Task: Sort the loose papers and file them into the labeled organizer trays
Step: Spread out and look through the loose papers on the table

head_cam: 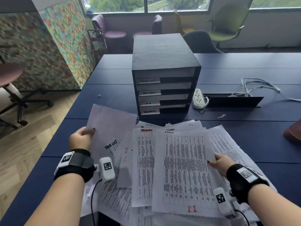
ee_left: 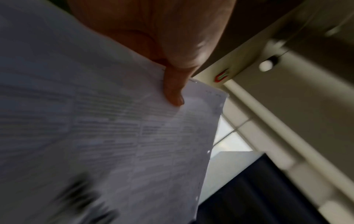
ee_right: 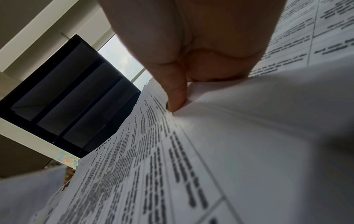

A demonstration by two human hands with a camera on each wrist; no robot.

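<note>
A black organizer [head_cam: 164, 75] [ee_right: 72, 97] with four labeled trays (TASK LIST, ADMIN, H.R, SECURITY) stands on the dark blue table [head_cam: 244, 136]. Loose printed papers [head_cam: 143, 168] lie fanned out in front of it. My left hand [head_cam: 83, 136] pinches the edge of a raised sheet marked TASK LIST [head_cam: 110, 131] [ee_left: 114, 128], its back facing me. My right hand [head_cam: 218, 162] pinches the right edge of the top sheet marked ADMIN [head_cam: 184, 170] [ee_right: 172, 159]; the thumb [ee_right: 174, 97] lies on top of it.
A white power strip [head_cam: 197, 98] and a cable tray with white cables [head_cam: 254, 88] sit right of the organizer. A brown object [head_cam: 293, 131] shows at the table's right edge. Chairs [head_cam: 228, 25] stand behind the table; a colourful partition [head_cam: 48, 46] rises on the left.
</note>
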